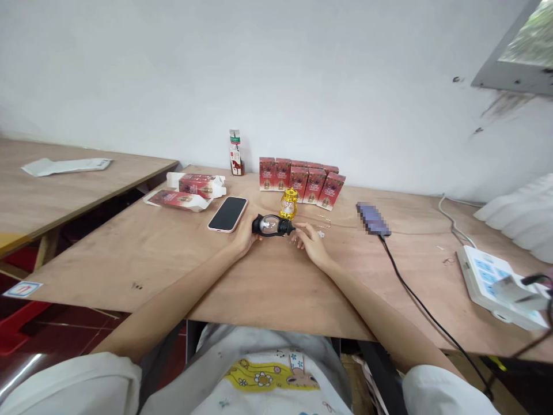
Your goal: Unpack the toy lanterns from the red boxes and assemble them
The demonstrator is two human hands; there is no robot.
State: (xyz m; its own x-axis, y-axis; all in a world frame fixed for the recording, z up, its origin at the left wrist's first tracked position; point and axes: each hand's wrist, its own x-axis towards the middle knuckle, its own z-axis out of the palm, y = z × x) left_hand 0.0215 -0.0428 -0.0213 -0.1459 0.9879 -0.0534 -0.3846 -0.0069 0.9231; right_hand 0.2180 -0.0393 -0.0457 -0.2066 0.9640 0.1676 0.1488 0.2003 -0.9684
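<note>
Though nr phone (227, 214), blk lantern (270, 225) clear of tbl-edge (280, 326)

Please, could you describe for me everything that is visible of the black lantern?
The black lantern has a rounded base, a clear, bulging globe between black side bars, and a narrowing cap. Its frame looks like plastic or painted metal; something pale shows in the globe. It is held sideways, base in the left hand, tip at the right hand, in front of the gold lantern.
</note>
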